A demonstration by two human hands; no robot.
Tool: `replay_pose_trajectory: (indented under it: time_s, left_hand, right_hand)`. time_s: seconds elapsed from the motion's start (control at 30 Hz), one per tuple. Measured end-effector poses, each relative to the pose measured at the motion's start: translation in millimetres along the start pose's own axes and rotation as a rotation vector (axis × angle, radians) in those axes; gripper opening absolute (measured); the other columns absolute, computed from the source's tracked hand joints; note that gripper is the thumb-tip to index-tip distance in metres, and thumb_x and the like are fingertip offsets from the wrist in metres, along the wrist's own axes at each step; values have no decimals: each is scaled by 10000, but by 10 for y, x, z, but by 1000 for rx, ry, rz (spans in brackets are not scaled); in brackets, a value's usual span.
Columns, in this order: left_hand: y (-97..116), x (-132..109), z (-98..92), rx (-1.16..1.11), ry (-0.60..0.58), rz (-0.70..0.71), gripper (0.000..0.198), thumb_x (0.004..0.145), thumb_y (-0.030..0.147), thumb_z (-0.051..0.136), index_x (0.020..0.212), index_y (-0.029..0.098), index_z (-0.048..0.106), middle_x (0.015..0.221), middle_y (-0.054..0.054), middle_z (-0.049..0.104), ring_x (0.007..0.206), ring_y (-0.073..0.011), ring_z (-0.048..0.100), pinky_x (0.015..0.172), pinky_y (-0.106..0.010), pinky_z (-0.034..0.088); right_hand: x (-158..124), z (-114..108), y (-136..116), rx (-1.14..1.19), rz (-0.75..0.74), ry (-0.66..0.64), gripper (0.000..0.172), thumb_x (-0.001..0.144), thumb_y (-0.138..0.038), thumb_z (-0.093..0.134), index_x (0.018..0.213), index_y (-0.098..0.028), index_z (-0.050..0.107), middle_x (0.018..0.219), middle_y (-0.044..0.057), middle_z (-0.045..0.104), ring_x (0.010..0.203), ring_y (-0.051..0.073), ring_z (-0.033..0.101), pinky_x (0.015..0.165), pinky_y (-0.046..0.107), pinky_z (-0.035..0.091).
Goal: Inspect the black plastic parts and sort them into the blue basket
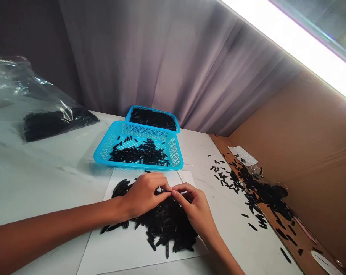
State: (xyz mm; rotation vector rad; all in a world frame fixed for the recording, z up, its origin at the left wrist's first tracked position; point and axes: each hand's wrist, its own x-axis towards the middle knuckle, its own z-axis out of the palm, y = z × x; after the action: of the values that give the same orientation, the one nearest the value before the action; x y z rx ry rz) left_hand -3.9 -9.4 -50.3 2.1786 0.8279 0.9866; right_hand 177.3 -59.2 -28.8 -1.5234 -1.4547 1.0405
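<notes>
The counter (61, 175) offers free room at the left, between the left forearm (61, 225) and the clear bag (55, 120) blocking the far left. Beyond the left hand (148, 194), the near blue basket (175, 151) stands in the way, a second basket (177, 126) behind it. Right of the right hand (198, 210), a narrow strip stays passable before scattered pieces (271, 193) and the brown panel (304, 133); clearance beneath both palms is hard to judge.

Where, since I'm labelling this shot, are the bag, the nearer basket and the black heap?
Bag (38, 95): head view, on its clear upper part.
Nearer basket (132, 165): head view, on its front rim.
Black heap (171, 223): head view, near its middle.
</notes>
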Motion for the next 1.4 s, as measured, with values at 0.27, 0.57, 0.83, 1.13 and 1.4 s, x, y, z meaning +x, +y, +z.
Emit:
replay_pose_trajectory:
  time_s: [0.27,0.57,0.83,1.13,1.4]
  left_hand:
    - [-14,-6,17,13,28,-31,150,843,208,723,733,167,629,750,11,655,717,-155,595,678,-277,420]
    - [28,15,-4,101,-133,-30,196,758,300,808,857,186,683,852,-13,702,839,-216,636,736,-317,454]
    - [-9,20,13,119,-191,40,79,837,135,699,887,193,720,880,-16,727,863,-208,650,768,-319,472]
    - [40,37,-22,-68,-36,-51,143,928,97,570,965,195,668,960,-15,683,902,-172,636,805,-305,473]
    - [7,35,-8,-106,-19,-34,168,902,65,604,995,192,662,978,-8,688,927,-163,636,834,-304,476]
  right_hand:
    - [-6,-13,-20,-15,-18,3,263,849,-431,670,825,-173,716,829,57,720,739,214,614,686,310,453]
    - [6,-45,-42,63,-11,99,278,841,-450,667,777,-180,651,750,21,632,714,188,543,662,286,404]
    - [11,-32,-21,97,-13,102,270,847,-440,665,772,-182,638,741,16,606,723,185,524,673,285,399]
    - [12,-55,-3,407,69,112,241,819,-420,695,771,-195,626,834,38,653,740,189,591,658,292,488]
    - [31,-65,-30,721,230,40,191,792,-303,684,790,-207,519,696,-7,621,528,106,463,474,205,310]
